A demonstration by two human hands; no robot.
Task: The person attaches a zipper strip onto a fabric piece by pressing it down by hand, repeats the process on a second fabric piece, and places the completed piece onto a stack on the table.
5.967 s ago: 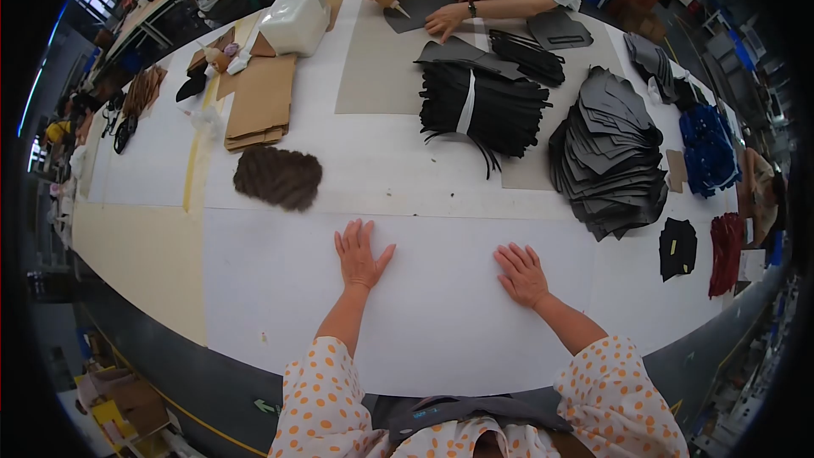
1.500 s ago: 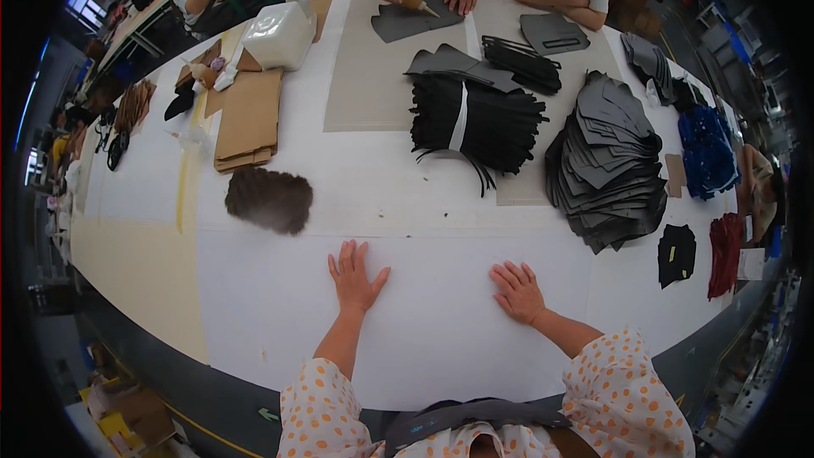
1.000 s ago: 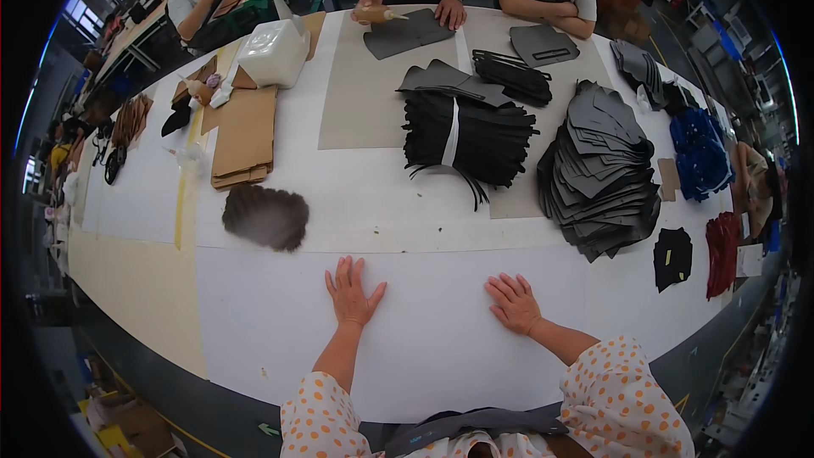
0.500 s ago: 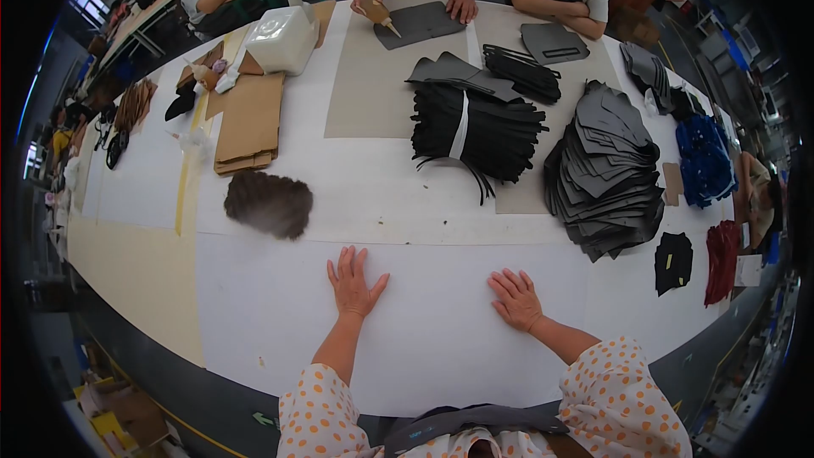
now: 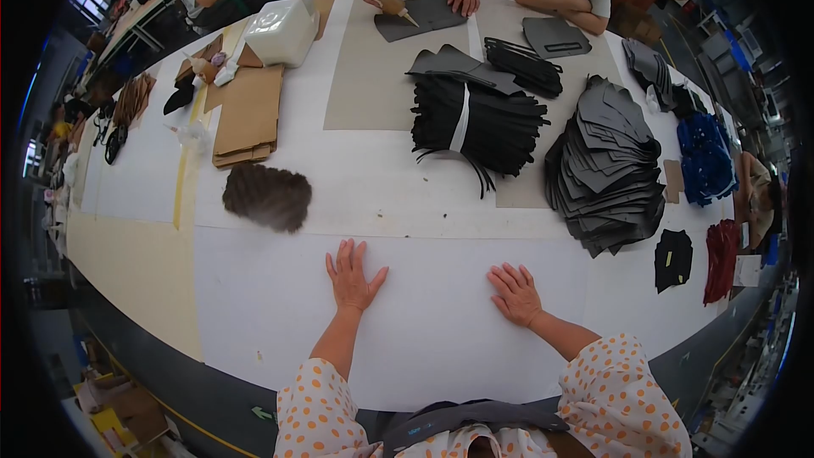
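Observation:
Both palms rest on a white sheet [image 5: 441,331] at the near side of the table. My left hand [image 5: 352,278] lies flat with its fingers spread and holds nothing. To its upper left sits a brown furry piece [image 5: 268,197]. My right hand [image 5: 515,295] is also flat and bare, its fingers pointing up and left. Beyond it lie a bundle of black strips [image 5: 480,125] tied with a white band and a fanned stack of dark grey cut pieces [image 5: 604,170].
Across the table a co-worker's hand holds a glue bottle [image 5: 392,3] over a grey panel [image 5: 424,19]. Another person sits with folded arms at the far right. Brown cardboard pieces [image 5: 248,114] and a white plastic jug [image 5: 281,31] stand at left. Blue bundles [image 5: 707,157] lie at right.
My hands stay in place on the sheet. The co-worker's bottle has moved a little to the right along the grey panel. My view has tilted very slightly.

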